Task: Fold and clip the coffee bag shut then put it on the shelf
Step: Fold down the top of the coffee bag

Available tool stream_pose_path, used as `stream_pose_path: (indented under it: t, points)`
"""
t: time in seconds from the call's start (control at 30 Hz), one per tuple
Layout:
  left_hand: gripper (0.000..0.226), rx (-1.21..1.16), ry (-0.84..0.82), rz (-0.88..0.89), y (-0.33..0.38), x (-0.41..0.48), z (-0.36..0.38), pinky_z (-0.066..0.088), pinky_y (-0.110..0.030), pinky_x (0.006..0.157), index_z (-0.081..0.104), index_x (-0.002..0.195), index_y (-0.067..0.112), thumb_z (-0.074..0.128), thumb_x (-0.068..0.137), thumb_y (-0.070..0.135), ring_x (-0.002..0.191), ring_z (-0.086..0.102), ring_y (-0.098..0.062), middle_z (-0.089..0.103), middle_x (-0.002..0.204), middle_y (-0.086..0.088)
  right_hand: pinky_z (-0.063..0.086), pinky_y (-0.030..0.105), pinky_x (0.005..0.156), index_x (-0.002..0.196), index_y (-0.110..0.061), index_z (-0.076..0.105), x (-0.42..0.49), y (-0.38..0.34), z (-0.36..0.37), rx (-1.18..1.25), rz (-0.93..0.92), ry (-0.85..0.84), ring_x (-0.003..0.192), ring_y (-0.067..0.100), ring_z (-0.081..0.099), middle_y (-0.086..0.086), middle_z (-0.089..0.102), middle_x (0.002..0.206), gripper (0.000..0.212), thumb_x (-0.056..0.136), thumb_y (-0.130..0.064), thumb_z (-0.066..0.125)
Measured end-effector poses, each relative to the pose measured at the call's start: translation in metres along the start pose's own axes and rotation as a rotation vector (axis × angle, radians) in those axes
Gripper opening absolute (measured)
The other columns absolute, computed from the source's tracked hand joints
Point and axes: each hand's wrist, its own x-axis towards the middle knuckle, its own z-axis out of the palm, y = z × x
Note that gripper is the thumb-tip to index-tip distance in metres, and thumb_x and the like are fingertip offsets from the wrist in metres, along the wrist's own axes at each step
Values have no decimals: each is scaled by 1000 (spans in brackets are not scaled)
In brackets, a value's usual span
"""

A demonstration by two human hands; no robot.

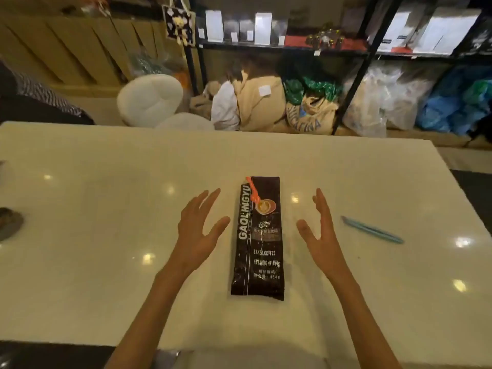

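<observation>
A dark coffee bag (259,251) with white lettering lies flat and lengthwise in the middle of the pale table (106,209). My left hand (198,233) hovers just left of the bag, fingers spread, holding nothing. On the bag's right side my right hand (320,235) is held edge-on, fingers apart, also empty. Neither hand touches the bag. A long light-blue clip (372,230) lies on the table to the right of my right hand. A black metal shelf (292,46) with white and dark bags stands behind the table.
Burlap and plastic sacks (266,105) fill the floor under the shelf. A white round stool (150,99) stands beyond the table's far edge. A dark round object (9,222) sits at the table's left edge.
</observation>
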Motion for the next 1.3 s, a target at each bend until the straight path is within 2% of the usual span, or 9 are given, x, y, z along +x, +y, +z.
stream_pose_path:
  t: [0.27,0.37,0.43,0.53,0.67,0.8,1.0,1.13,1.3]
  points:
    - [52,-38,46,59,-10,20,16,23,-38,113,34,147,39,49,98,45,141,28,-13,35,155,5,29,36,110,150,-56,14,11,14,9,23,42,-28,142,7,29,-11,26,162,85,77,-80,50]
    - [54,-199,-22,-138,-12,28,41,43,-35,100,34,148,30,51,98,40,124,48,-16,42,149,-1,46,24,93,151,-41,31,13,18,26,80,132,-35,125,4,48,-8,42,151,81,79,-71,55]
    - [50,-294,-65,-278,-12,33,53,52,-33,89,38,145,23,52,99,35,109,59,-14,50,143,-9,48,14,75,140,-37,46,13,19,40,97,210,-55,111,4,56,-7,54,137,66,81,-63,59]
    - [32,-420,-92,-258,-9,35,62,56,-17,70,51,132,22,52,100,20,92,68,0,63,129,-10,55,16,73,123,-36,55,13,21,53,125,208,-36,106,11,64,-12,64,115,33,92,-36,66]
    - [21,-620,-119,-290,-1,34,63,61,-30,72,57,117,28,58,97,19,103,69,-15,65,122,-5,59,20,78,116,-25,63,15,21,49,266,224,4,109,12,65,-4,67,120,24,94,-18,66]
    - [18,-689,-190,-362,2,36,61,61,-33,73,61,110,19,66,93,21,96,72,-25,70,113,-13,61,25,74,101,-27,68,15,14,44,353,258,-50,98,12,72,-9,75,101,11,90,-23,71]
    - [14,-694,-56,-131,21,38,43,56,-18,68,67,87,13,69,86,0,85,73,-12,77,89,1,60,25,69,88,-19,69,22,-16,26,432,118,27,89,18,75,3,78,92,7,88,-14,73]
    - [36,-627,56,35,32,38,27,56,-19,70,70,73,25,71,79,-10,79,72,-10,77,82,6,58,18,69,80,-32,68,17,-37,14,399,-66,67,87,12,74,-9,78,91,27,86,-6,74]
    - [29,-521,86,107,32,37,21,55,-19,72,67,80,12,68,78,-16,79,70,-5,75,81,15,56,13,68,78,-33,65,11,-38,15,295,-146,124,84,2,72,-25,76,88,39,84,5,72]
